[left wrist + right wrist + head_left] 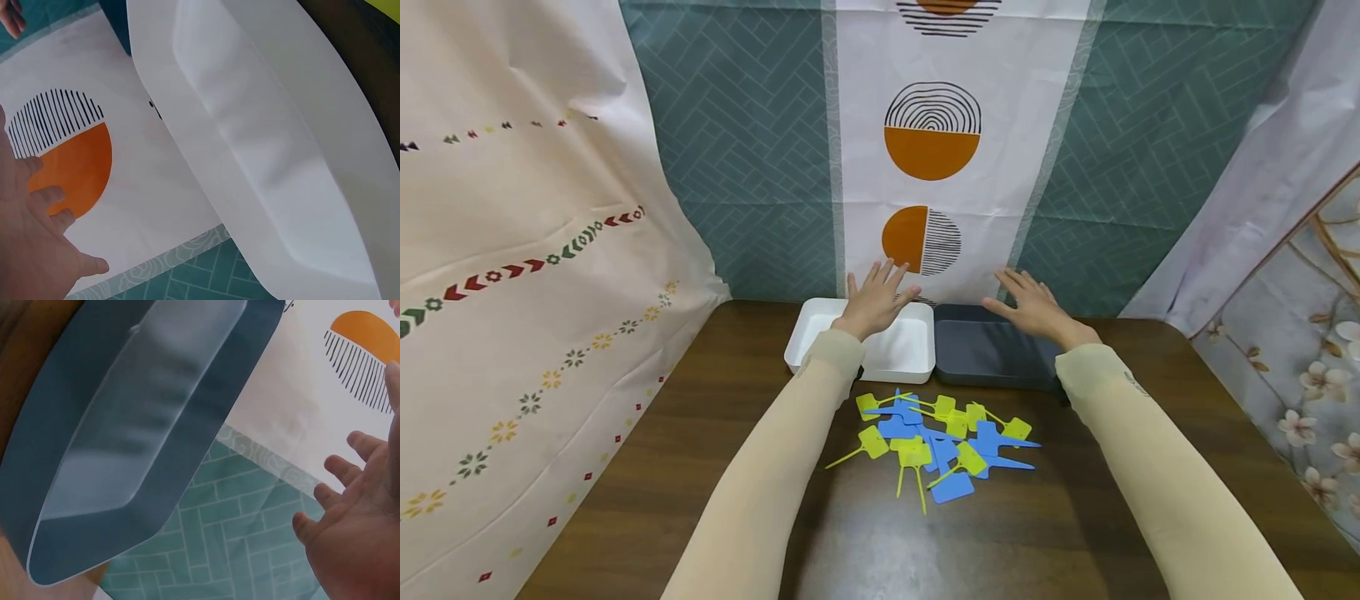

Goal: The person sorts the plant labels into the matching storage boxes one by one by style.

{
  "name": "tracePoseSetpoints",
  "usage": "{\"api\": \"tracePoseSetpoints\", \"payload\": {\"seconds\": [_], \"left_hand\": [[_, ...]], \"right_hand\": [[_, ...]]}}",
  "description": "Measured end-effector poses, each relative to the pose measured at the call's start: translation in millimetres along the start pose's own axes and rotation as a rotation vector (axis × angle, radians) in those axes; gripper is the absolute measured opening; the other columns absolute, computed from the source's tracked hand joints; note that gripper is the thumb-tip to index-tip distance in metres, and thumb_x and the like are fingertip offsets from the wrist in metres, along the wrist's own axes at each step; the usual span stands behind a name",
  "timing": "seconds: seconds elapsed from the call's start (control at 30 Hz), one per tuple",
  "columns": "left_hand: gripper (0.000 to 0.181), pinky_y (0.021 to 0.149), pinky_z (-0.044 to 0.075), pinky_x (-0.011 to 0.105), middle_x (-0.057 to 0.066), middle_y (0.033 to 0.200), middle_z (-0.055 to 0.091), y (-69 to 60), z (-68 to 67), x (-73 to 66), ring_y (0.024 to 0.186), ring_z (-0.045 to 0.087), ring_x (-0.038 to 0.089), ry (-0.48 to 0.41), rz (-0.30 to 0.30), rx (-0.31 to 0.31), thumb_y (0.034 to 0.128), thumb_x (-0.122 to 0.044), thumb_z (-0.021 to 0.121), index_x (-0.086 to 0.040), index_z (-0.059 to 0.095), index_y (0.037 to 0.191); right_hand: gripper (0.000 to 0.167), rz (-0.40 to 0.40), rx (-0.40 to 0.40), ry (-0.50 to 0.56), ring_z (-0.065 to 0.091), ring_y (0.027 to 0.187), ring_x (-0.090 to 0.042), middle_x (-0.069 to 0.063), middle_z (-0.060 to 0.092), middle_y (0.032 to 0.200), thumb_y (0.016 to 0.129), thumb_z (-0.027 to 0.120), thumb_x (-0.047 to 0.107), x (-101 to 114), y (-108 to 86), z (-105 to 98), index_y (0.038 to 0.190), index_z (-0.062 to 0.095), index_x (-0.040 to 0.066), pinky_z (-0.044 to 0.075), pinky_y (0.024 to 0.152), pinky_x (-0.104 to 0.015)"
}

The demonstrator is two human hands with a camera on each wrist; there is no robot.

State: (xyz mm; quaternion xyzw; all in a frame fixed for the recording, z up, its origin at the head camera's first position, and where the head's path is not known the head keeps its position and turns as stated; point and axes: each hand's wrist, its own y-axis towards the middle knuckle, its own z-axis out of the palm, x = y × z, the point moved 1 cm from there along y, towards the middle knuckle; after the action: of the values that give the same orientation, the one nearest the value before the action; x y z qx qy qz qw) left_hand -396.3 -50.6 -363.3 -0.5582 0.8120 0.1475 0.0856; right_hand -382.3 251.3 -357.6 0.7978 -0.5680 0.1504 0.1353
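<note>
1. Seen from the head camera, a loose heap of flat tags with thin stems lies on the brown wooden table (pixel 700 467); clock directions below are taken from the middle of that heap.
2. The heap mixes yellow tags (pixel 872 442) and blue tags (pixel 952 488), many overlapping. A yellow one at 9 o'clock points its stem toward 8; two more yellow stems run toward 6; a blue tag lies at the 5 o'clock edge, and blue stems reach out near 3.
3. The white tray (pixel 901 348) stands at 11 o'clock; the dark grey tray (pixel 992 350) stands at 1 o'clock, just beside it.
4. The left hand (pixel 872 305) is over the white tray, well apart from the tags. Its fingers are straight and spread wide, the thumb out toward 2 o'clock, and it holds nothing.
5. The right hand (pixel 1036 310) is over the dark grey tray, likewise spread, fingertips toward 11 o'clock, thumb toward 10, with nothing in its grasp.
6. The wrist views show soft shadows across both tray interiors.
7. Pale sleeves (pixel 767 483) cover both forearms.
8. At 12 o'clock hangs a teal and white cloth (pixel 737 150) with orange half-circles; patterned cream fabric (pixel 550 200) hangs toward 10.
</note>
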Motion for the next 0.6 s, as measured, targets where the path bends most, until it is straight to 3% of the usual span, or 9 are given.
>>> {"api": "tracePoseSetpoints", "payload": {"seconds": [0.3, 0.6], "left_hand": [[0.073, 0.121, 0.001, 0.071, 0.013, 0.173, 0.015, -10.2, -1.0, 1.1, 0.16, 0.008, 0.033, -0.038, 0.065, -0.039, 0.1089, -0.061, 0.032, -0.02, 0.021, 0.168], [0.07, 0.122, 0.001, 0.069, 0.012, 0.173, 0.017, -20.3, -4.8, -3.6, 0.16, 0.008, 0.032, -0.101, 0.084, -0.04, 0.109, -0.058, 0.037, -0.023, 0.021, 0.168]], "right_hand": [[0.083, -0.006, -0.003, 0.008, 0.005, 0.156, -0.05, -0.024, 0.009, 0.171, 0.107, 0.047, 0.058, -9, -9.7, -1, 0.167, 0.017, 0.009, 0.006, 0.118, -0.075], [0.085, 0.021, -0.009, 0.106, 0.006, 0.154, -0.055, -0.028, 0.005, 0.17, 0.107, 0.047, 0.057, -24, -25.5, 2, 0.168, 0.012, 0.01, 0.012, 0.115, -0.078]]}}
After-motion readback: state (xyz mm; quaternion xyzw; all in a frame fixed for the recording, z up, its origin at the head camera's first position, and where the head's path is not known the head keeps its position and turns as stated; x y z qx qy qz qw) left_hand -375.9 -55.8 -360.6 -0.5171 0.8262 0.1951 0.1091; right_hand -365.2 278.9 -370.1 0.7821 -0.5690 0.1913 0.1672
